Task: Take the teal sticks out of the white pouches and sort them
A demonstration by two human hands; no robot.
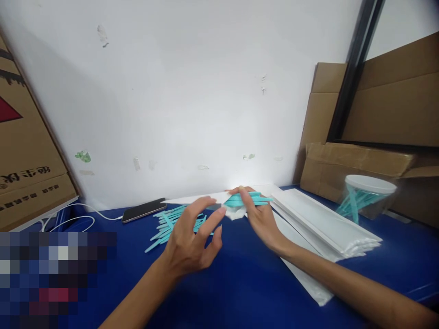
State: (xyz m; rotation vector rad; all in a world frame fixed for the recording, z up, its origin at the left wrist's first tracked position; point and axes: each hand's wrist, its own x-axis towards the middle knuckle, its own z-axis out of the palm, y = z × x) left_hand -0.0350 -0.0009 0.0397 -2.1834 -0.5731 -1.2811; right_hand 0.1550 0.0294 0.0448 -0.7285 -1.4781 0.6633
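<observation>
Turquoise sticks (245, 200) clamped in right grip (258, 215); left grip (189, 238) apart, partly hiding stick pile (167, 222) near phone (144, 211).

Soft light brightens the wall (192, 91); edges look stretched, one lower corner pixelated.

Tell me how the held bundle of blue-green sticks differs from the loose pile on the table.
The held bundle has its sticks gathered roughly side by side in the right hand; the loose pile is scattered, with sticks crossing at various angles. The loose pile lies on the blue table and spreads over a wider patch, while the held bundle is compact. Both consist of slim, blue-green sticks.
</observation>
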